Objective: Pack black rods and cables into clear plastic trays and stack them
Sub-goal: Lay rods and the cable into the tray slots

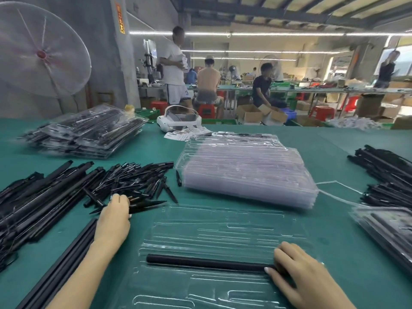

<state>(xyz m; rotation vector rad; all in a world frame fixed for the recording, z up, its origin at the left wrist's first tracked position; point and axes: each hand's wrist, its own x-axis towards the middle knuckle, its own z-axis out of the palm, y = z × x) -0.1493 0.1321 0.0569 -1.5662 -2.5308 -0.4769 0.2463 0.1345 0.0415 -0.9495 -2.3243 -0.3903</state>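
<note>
A clear tray point(223, 233) lies at the table's point(156, 152) near edge with one black rod point(207, 263) in a groove. The right hand point(305, 273) pinches the rod's right end. The left hand point(114, 217) grasps spikes point(147, 204) from the pile at the left. A tray stack point(247, 168) sits behind.

The left hand point(114, 216) hides its own fingertips among the spikes point(133, 184); the right hand point(305, 275) covers the rod's point(207, 263) end; the tray point(218, 237) runs off the bottom edge; a filled tray point(388, 228) is cut by the right edge; distant workers point(207, 85) are blurred.
</note>
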